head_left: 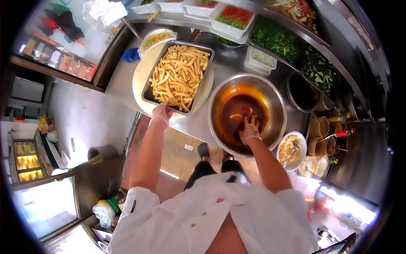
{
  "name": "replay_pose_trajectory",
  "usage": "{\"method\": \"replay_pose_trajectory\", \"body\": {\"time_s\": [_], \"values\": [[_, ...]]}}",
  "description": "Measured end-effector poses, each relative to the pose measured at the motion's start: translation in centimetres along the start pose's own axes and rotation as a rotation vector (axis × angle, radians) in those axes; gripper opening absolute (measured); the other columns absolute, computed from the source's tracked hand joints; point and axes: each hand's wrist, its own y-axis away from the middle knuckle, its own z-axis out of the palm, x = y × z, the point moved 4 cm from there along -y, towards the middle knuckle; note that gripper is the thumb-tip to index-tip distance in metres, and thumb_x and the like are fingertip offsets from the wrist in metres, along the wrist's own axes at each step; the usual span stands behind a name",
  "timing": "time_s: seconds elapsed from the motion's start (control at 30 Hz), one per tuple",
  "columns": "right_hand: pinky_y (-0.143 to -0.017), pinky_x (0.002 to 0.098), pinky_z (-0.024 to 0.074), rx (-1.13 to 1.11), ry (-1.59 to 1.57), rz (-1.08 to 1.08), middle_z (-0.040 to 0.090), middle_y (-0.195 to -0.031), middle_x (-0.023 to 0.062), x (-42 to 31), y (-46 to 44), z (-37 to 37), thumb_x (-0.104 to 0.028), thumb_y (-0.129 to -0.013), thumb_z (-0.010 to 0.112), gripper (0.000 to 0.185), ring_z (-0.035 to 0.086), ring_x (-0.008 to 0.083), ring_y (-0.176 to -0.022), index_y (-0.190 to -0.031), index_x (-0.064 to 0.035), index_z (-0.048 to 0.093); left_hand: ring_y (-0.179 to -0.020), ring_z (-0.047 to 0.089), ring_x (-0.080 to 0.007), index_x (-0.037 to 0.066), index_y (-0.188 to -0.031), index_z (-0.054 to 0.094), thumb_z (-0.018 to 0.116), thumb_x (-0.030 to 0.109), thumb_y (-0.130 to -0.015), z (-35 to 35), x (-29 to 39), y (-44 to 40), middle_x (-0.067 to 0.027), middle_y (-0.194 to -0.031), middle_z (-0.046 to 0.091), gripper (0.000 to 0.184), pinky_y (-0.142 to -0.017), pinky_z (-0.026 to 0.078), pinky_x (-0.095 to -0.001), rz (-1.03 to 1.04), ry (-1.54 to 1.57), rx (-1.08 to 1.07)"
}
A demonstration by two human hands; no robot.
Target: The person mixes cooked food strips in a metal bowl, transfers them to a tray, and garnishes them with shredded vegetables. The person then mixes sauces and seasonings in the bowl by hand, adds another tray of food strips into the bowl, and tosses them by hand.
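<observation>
My left hand, in a clear glove, grips the near corner of a rectangular metal tray. Its fingertips reach over the rim by the fried strips heaped inside. Under the tray lies a round pale board. To the right stands a large steel bowl of dark reddish-brown sauce, orange around its edges. My gloved right hand is inside this bowl, fingers spread and the tips at the sauce. How deep they dip I cannot tell.
A white bowl of pale crumbly food with a spoon stands right of the steel bowl. Behind are tubs of chopped vegetables and a tray of greens. A dark pot and bottles line the right side.
</observation>
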Motion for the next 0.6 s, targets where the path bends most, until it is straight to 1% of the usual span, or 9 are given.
{"method": "replay_pose_trajectory", "body": {"time_s": [0.07,0.17,0.23,0.37,0.4,0.47,0.5,0.57,0.6], "values": [[-0.129,0.0459,0.0099,0.044,-0.062,0.038,0.013,-0.170,0.0263,-0.1,-0.2,-0.8,-0.039,-0.097,0.062,0.087,0.011,0.0428,-0.158,-0.165,-0.0056,0.018,-0.067,0.059,-0.0175,0.005,-0.098,0.063,0.064,0.019,-0.097,-0.7,-1.3,-4.2,-0.0060,-0.080,0.061,0.014,-0.060,0.051,-0.0291,0.165,-0.027,-0.074],[-0.129,0.0437,0.0109,-0.089,-0.130,0.098,0.011,-0.170,0.0256,1.0,0.0,-1.1,-0.037,-0.098,0.061,0.085,0.012,0.0407,-0.158,-0.165,-0.0093,0.018,-0.053,0.050,-0.0139,0.009,-0.082,0.058,0.064,0.012,-0.094,-0.2,-0.3,-1.8,-0.0016,-0.068,0.055,0.013,-0.041,0.033,-0.0275,0.188,0.117,-0.141],[-0.129,0.0442,0.0119,-0.116,-0.093,0.072,0.009,-0.171,0.0251,1.8,0.2,-1.5,-0.034,-0.099,0.060,0.082,0.012,0.0400,-0.158,-0.166,-0.0106,0.019,-0.048,0.044,-0.0127,0.011,-0.079,0.056,0.063,0.013,-0.093,-0.8,0.4,0.5,0.0002,-0.064,0.050,0.016,-0.037,0.027,-0.0268,0.141,0.098,-0.177],[-0.129,0.0443,0.0129,-0.164,-0.101,0.029,0.007,-0.171,0.0246,1.9,0.1,-2.0,-0.025,-0.101,0.054,0.075,0.010,0.0382,-0.159,-0.166,-0.0110,0.017,-0.062,0.048,-0.0164,0.010,-0.087,0.057,0.064,0.012,-0.091,-7.2,1.4,5.4,-0.0011,-0.071,0.050,0.008,-0.052,0.030,-0.0313,0.125,0.056,-0.201],[-0.129,0.0442,0.0129,-0.176,-0.127,0.036,0.008,-0.171,0.0245,2.4,0.4,-2.7,-0.024,-0.101,0.053,0.075,0.010,0.0383,-0.159,-0.166,-0.0110,0.017,-0.077,0.053,-0.0208,0.008,-0.097,0.060,0.065,0.012,-0.091,-8.1,1.9,7.5,-0.0045,-0.084,0.056,0.009,-0.069,0.037,-0.0367,0.116,0.109,-0.199],[-0.129,0.0446,0.0159,-0.210,-0.240,0.046,0.010,-0.171,0.0231,1.3,2.3,-5.1,-0.021,-0.101,0.051,0.066,0.011,0.0376,-0.159,-0.163,-0.0104,0.029,-0.108,0.064,-0.0296,0.002,-0.117,0.065,0.066,0.010,-0.091,-11.2,2.7,10.8,-0.0114,-0.110,0.067,0.028,-0.102,0.052,-0.0474,0.094,0.221,-0.205],[-0.129,0.0443,0.0185,-0.255,-0.234,0.010,0.010,-0.171,0.0228,1.0,3.3,-7.2,-0.020,-0.101,0.050,0.063,0.012,0.0375,-0.158,-0.161,-0.0101,0.033,-0.103,0.065,-0.0251,0.002,-0.116,0.065,0.066,0.010,-0.091,-13.4,3.6,11.3,-0.0095,-0.109,0.068,0.027,-0.090,0.056,-0.0424,0.102,0.083,-0.253],[-0.124,0.0447,0.0312,-0.195,0.042,-0.220,0.030,-0.165,0.0229,2.8,0.1,-3.6,-0.029,-0.104,0.050,0.053,0.023,0.0360,-0.156,-0.154,-0.0114,0.048,-0.071,0.057,-0.0151,0.007,-0.104,0.064,0.066,0.018,-0.089,-12.8,7.0,17.3,-0.0025,-0.090,0.065,0.019,-0.058,0.044,-0.0289,0.121,-0.123,-0.043],[-0.122,0.0423,0.0336,-0.147,-0.338,-0.064,0.029,-0.166,0.0214,3.5,-1.9,-2.3,-0.035,-0.104,0.051,0.054,0.027,0.0369,-0.154,-0.153,-0.0123,0.048,-0.052,0.049,-0.0099,0.011,-0.096,0.062,0.067,0.023,-0.088,-11.3,7.9,19.8,0.0019,-0.077,0.062,0.015,-0.041,0.032,-0.0228,0.135,-0.190,-0.028]]}}
